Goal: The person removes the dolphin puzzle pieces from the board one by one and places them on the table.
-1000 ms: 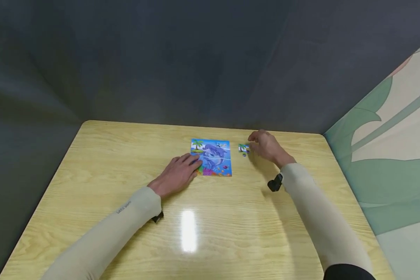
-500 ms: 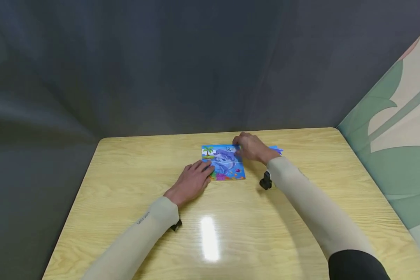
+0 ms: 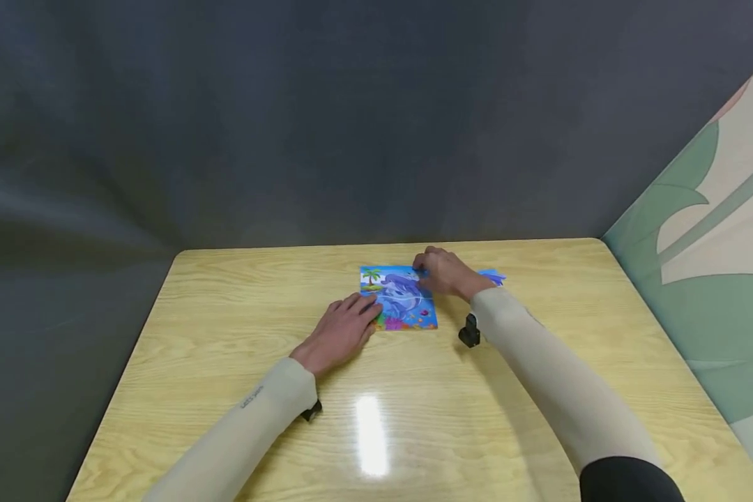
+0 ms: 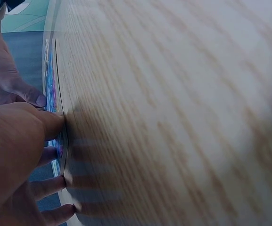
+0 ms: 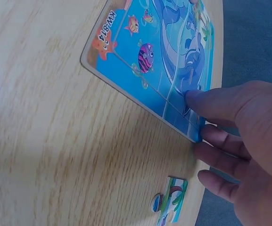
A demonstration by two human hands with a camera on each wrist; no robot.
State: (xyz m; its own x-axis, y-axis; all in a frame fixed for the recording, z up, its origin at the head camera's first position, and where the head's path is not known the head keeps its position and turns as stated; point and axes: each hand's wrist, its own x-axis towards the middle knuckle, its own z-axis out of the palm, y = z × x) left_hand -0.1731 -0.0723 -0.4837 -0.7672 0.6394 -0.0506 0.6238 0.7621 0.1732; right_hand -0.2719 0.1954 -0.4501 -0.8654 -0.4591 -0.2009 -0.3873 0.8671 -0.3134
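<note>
A square jigsaw puzzle (image 3: 408,307) with dolphins, a palm tree and fish lies on the wooden table. My left hand (image 3: 341,328) rests at its left edge with relaxed, spread fingers, some overlapping the picture. In the left wrist view, the left thumb (image 4: 53,123) lies right at the puzzle's near edge. At the far right corner, my right hand (image 3: 445,272) pinches the puzzle, thumb (image 5: 199,101) on the picture and fingers against the edge. Seams between pieces show by that thumb. The right hand hides the corner in the head view.
Blue loose pieces (image 3: 492,277) lie beyond my right wrist. A loose piece with a palm tree (image 5: 176,200) shows in the right wrist view. The table's far edge runs close behind the puzzle, against a dark curtain (image 3: 376,125). A patterned cloth (image 3: 703,279) hangs at the right.
My right hand has moved left from beside the loose palm-tree piece to the puzzle's far right corner. The left hand has stayed at the left edge; the head view has shifted a little.
</note>
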